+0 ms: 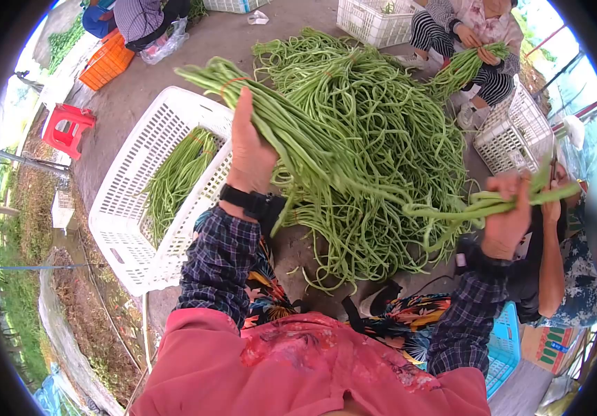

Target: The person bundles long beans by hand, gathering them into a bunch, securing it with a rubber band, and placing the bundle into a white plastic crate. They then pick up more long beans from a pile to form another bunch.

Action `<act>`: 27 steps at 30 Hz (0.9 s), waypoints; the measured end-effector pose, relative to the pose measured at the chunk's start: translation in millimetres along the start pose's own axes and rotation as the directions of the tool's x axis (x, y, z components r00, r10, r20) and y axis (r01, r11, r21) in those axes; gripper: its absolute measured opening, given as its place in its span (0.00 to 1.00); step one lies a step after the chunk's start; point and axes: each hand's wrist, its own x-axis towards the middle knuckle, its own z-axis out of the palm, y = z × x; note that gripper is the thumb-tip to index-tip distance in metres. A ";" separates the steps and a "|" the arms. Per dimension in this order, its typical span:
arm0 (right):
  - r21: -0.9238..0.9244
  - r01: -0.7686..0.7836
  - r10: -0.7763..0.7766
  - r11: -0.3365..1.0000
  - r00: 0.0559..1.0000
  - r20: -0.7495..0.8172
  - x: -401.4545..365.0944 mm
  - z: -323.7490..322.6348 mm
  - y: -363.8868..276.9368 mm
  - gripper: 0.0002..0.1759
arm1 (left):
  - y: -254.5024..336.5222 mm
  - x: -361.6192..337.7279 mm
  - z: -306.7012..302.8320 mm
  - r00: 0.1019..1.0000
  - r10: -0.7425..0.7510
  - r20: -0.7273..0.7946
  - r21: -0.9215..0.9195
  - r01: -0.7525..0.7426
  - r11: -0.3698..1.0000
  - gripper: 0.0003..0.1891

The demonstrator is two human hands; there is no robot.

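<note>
Banded bean bundle (291, 128) is gripped in left hand (251, 156), fingers mostly hidden; bean strands (477, 206) are pinched by fingers of right hand (506, 218).

Bean heap (381, 132) on the ground (205, 45), right of a basket (119, 201) with a bundle (177, 180) inside.

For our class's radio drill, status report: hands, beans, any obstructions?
Left hand gripping red-banded long-bean bundle. Right hand holding several long beans. Heap of long beans below; co-worker's forearm appears close beside right hand.
</note>
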 end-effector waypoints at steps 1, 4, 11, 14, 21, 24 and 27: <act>-0.015 -0.060 0.060 0.998 0.998 0.012 1.0 9.4 12.7 0.05 | -3.7 -3.3 7.4 1.000 -0.021 -0.003 -0.013 0.021 1.000 0.20; -0.214 -0.156 0.172 0.964 0.983 0.060 -4.4 38.6 49.6 0.10 | -15.4 -8.8 18.8 0.995 -0.087 0.043 -0.061 0.090 0.994 0.21; -0.475 -0.183 0.301 0.861 0.935 0.185 -7.7 70.0 103.7 0.13 | -35.9 -22.6 41.2 0.963 -0.231 0.139 -0.106 0.246 0.963 0.16; -0.462 -0.157 0.245 0.873 0.959 0.138 -12.7 78.0 122.8 0.18 | -40.3 -31.5 48.2 0.941 -0.230 0.249 0.056 0.223 0.973 0.17; -0.727 -0.026 0.163 0.686 0.980 0.118 -18.1 87.6 134.1 0.16 | -50.5 -45.2 53.9 0.871 -0.140 0.470 0.467 -0.111 0.877 0.35; -0.601 -0.088 0.208 0.795 0.969 0.133 -15.2 84.0 124.7 0.16 | -39.8 -44.8 52.3 0.808 -0.198 0.556 0.496 -0.131 0.859 0.39; -0.435 -0.211 0.298 0.876 0.944 0.142 -13.7 79.0 118.0 0.13 | -27.8 -54.9 54.4 0.752 -0.313 0.579 0.485 -0.009 0.874 0.41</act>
